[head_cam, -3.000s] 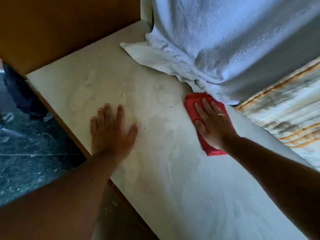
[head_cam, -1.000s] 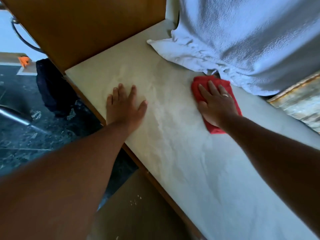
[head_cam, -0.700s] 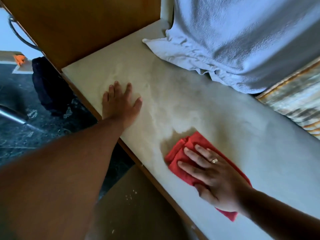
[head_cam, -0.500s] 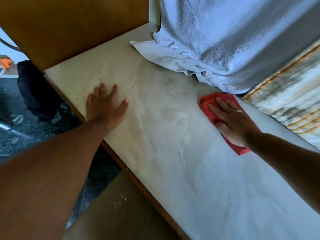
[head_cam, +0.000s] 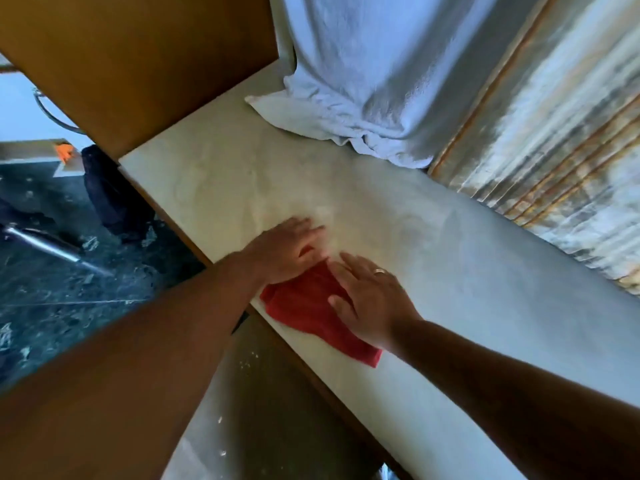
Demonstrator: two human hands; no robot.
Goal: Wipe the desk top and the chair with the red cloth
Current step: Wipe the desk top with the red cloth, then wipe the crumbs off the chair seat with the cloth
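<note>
Pressing flat with fingers spread, the right hand (head_cam: 370,303) pins the red cloth (head_cam: 311,310) to the desk top (head_cam: 450,271); the left hand (head_cam: 287,251) lies open beside it.

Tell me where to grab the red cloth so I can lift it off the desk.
Pinch the free corner of the red cloth nearest you, coming from the desk's front edge. It lies flat there, uncovered, while the right hand presses its middle and the left hand overlaps its far end.
</note>
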